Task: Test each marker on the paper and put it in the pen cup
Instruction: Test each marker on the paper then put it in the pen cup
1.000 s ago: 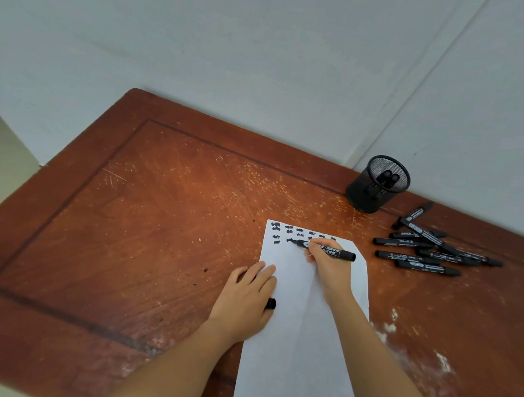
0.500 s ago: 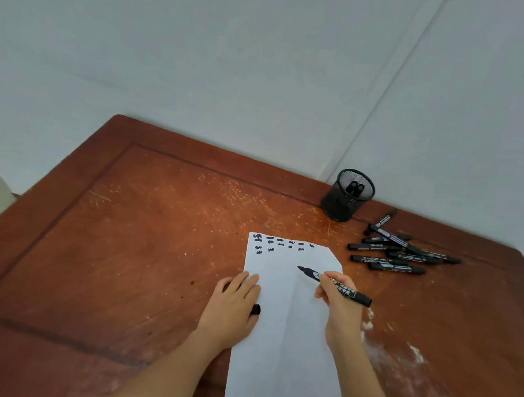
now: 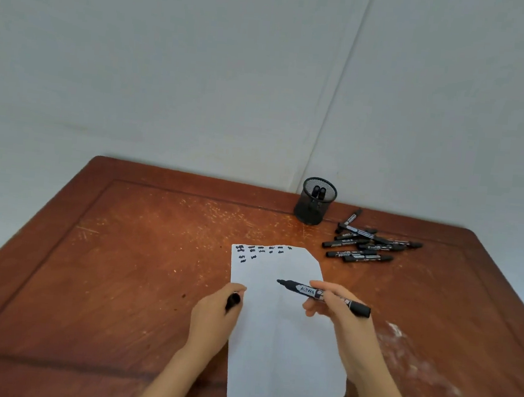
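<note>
The right hand [image 3: 338,312] holds an uncapped black marker [image 3: 308,291] above the middle of the paper [image 3: 278,358]. Its fingers are curled round the barrel and the bare tip points left, lifted clear of the sheet. The left hand [image 3: 212,317] sits at the paper's left edge, its fingers closed round a small black cap [image 3: 232,302] whose end pokes out near the thumb.

The paper lies on a worn reddish-brown table [image 3: 121,265], with rows of short black test marks [image 3: 260,252] across its top edge.

At the back of the table, close to the wall, a black mesh pen cup [image 3: 312,210] stands upright. Two dark marker ends [image 3: 319,191] show side by side just below its rim; how many more are inside I cannot tell. Just to the right of the cup, a loose pile of capped black markers [image 3: 367,247] lies flat on the wood, some crossing each other, well apart from the hands.
</note>
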The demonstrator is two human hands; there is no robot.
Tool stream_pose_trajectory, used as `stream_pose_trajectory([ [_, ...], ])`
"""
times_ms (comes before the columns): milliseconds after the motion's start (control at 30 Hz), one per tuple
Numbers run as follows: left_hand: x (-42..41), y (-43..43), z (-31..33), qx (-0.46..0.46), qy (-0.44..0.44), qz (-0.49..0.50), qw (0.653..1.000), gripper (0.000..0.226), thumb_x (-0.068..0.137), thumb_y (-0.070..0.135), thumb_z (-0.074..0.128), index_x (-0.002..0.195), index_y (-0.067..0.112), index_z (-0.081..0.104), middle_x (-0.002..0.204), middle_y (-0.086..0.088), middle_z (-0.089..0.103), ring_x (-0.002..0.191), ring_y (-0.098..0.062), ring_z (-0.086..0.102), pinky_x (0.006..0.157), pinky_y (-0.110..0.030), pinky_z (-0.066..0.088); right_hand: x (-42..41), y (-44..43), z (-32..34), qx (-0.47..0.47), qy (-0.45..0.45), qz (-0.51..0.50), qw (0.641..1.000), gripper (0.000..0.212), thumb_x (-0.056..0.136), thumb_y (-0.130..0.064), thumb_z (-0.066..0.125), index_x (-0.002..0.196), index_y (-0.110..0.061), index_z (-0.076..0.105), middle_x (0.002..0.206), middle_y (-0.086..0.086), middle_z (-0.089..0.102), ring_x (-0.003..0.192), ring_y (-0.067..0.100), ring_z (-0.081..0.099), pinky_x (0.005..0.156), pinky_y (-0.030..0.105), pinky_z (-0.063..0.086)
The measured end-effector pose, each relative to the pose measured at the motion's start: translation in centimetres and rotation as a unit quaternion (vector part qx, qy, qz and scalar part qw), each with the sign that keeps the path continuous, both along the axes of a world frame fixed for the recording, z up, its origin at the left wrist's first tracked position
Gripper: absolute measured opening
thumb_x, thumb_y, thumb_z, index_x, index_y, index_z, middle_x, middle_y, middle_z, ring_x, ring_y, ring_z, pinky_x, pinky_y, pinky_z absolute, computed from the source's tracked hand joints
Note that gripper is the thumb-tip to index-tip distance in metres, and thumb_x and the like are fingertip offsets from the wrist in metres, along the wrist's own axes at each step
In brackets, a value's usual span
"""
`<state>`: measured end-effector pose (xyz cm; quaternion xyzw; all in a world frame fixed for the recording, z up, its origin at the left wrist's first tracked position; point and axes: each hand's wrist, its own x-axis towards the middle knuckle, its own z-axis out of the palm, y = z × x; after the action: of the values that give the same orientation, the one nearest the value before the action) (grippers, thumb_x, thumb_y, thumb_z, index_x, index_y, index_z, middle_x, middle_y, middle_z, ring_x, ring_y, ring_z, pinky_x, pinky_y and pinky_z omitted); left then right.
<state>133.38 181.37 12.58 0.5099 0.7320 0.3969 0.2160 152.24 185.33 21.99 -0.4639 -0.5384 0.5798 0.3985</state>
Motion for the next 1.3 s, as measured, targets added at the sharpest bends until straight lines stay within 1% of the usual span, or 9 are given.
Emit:
stream_pose_trajectory([
  [67,-0.2,0.2,1.4,-0.040,0.013,-0.040,0.998,0.022,0.093,0.014,0.050,0.108,0.023,0.064,0.092,0.001,0.068,0.071,-0.020,0.056,0.052,-0.018,0.033,0.1,-0.6,1.3,0.020,0.000,0.004,1.000,0.025,0.092,0.000,0.043,0.088,-0.005,0.067,0.062,0.008,0.068,0.059,0.015,0.062,0.073,0.032,0.048],
  [200,0.1,0.3,4.1,-0.068,0.027,-0.070,0.995,0.021,0.092,0.016,0.050,0.104,0.024,0.065,0.095,0.005,0.066,0.086,-0.017,0.058,0.070,-0.028,0.044,-0.3,-1.6,3.3,0.053,-0.022,0.018,0.998,0.021,0.089,0.007,0.045,0.080,-0.005,0.060,0.051,0.003,0.063,0.051,0.009,0.058,0.060,0.011,0.047],
  [333,0.9,0.1,5.4,-0.057,0.019,-0.079,0.995,0.019,0.091,0.017,0.051,0.084,0.032,0.062,0.073,0.013,0.057,0.071,-0.012,0.050,0.059,-0.024,0.034,-0.4,-2.1,4.2,0.067,-0.043,0.030,0.996,0.019,0.087,0.008,0.049,0.077,-0.006,0.059,0.048,0.000,0.061,0.049,0.005,0.057,0.061,0.002,0.044],
  [400,1.3,0.0,5.8,-0.048,0.014,-0.085,0.995,0.029,0.091,0.017,0.052,0.070,0.037,0.051,0.059,0.013,0.048,0.058,-0.009,0.042,0.053,-0.023,0.028,-0.2,-2.2,4.3,0.066,-0.052,0.034,0.996,0.020,0.087,0.007,0.050,0.076,-0.007,0.059,0.048,0.000,0.061,0.049,0.004,0.056,0.060,0.002,0.044],
  [467,1.6,-0.2,6.2,-0.039,0.002,-0.090,0.995,0.022,0.091,0.016,0.051,0.075,0.030,0.056,0.056,0.009,0.045,0.054,-0.009,0.037,0.055,-0.027,0.028,0.2,-2.4,4.2,0.064,-0.057,0.035,0.996,0.020,0.087,0.007,0.050,0.076,-0.006,0.060,0.048,0.000,0.061,0.049,0.003,0.056,0.057,0.005,0.044],
  [633,2.2,-0.5,7.3,-0.026,0.010,-0.092,0.995,0.015,0.090,0.014,0.050,0.094,0.019,0.064,0.065,0.007,0.052,0.062,-0.015,0.043,0.060,-0.027,0.033,0.7,-2.5,4.2,0.055,-0.073,0.041,0.995,0.019,0.087,0.005,0.051,0.077,-0.008,0.061,0.049,0.001,0.061,0.051,0.004,0.056,0.061,0.010,0.045],
  [1067,3.3,-1.0,8.0,-0.065,0.106,-0.151,0.981,0.016,0.089,0.016,0.048,0.097,0.020,0.061,0.059,0.011,0.042,0.066,-0.014,0.042,0.055,-0.026,0.029,1.5,-1.8,4.7,0.022,-0.143,0.146,0.979,0.023,0.084,0.002,0.059,0.084,-0.018,0.069,0.071,0.002,0.073,0.069,0.016,0.067,0.070,0.021,0.053],
  [1200,3.2,-1.0,8.1,-0.083,0.129,-0.167,0.974,0.017,0.091,0.018,0.047,0.102,0.020,0.061,0.061,0.011,0.042,0.066,-0.014,0.041,0.052,-0.022,0.028,2.0,-1.5,4.9,-0.020,-0.117,0.163,0.980,0.019,0.090,-0.012,0.051,0.092,-0.016,0.070,0.077,0.006,0.074,0.069,0.016,0.068,0.063,0.021,0.053],
  [1300,3.3,-1.0,8.4,-0.101,0.164,-0.189,0.963,0.018,0.093,0.020,0.044,0.103,0.020,0.059,0.068,0.009,0.047,0.067,-0.014,0.043,0.050,-0.022,0.027,2.1,-1.3,4.6,-0.060,-0.087,0.147,0.983,0.030,0.091,-0.026,0.043,0.090,-0.013,0.071,0.076,0.010,0.074,0.064,0.017,0.066,0.055,0.020,0.050],
])
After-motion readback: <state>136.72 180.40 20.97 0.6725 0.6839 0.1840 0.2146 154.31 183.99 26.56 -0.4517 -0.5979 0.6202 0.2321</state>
